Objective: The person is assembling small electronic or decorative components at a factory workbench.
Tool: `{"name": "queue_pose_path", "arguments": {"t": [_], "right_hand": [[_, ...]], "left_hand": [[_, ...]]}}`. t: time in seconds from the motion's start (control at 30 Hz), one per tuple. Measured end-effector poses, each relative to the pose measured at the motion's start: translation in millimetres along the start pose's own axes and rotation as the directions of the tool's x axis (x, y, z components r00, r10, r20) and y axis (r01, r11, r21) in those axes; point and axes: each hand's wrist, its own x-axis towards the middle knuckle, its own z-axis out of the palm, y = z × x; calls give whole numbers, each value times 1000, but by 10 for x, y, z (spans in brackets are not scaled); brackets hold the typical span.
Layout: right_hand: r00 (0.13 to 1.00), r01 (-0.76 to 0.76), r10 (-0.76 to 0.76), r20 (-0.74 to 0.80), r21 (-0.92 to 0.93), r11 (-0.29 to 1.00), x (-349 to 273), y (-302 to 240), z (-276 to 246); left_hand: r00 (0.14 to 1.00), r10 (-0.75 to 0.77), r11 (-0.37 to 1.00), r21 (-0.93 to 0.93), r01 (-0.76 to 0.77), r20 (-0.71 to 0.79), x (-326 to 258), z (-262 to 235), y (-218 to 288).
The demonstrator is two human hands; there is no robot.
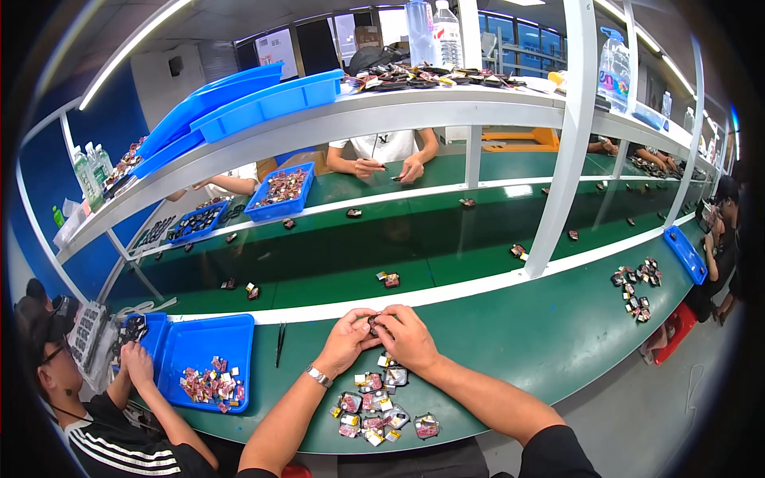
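Observation:
Above the green bench top (494,358), my left hand (348,341) and my right hand (407,341) meet, fingers closed around a small dark electronic unit (372,323). Most of that unit is hidden by my fingers. Just below my hands lies a loose cluster of black-cased units (373,401) with reddish circuit boards and silver and yellow parts. One similar unit (426,425) sits at the cluster's right edge. Dark tweezers (280,344) rest on the bench to the left of my left hand.
A blue tray (249,334) of small circuit boards stands at left, beside a co-worker's hands (137,362). Beyond a white rail (446,299), a dark green conveyor (335,255) carries scattered units. More units (637,287) lie far right. A white post (567,143) and shelf (398,111) stand ahead.

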Motion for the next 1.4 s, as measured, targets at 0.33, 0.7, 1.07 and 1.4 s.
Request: {"name": "queue_pose_path", "arguments": {"t": [0.33,0.7,1.07,1.4], "right_hand": [[1000,-25,26,8,-40,999,-27,0,31],[999,-43,43,-2,5,999,7,-10,19],[922,-383,381,69,307,871,-4,13,1],[796,-527,602,-66,414,742,267,691,-159]], "left_hand": [[1000,-5,997,72,5,-4,-5,26,-6],[978,123,962,264,-74,-171,38,45,-143],[983,156,909,405,-104,-99,33,58,-119],[951,276,919,330,-218,-140,50,22,-75]]}}
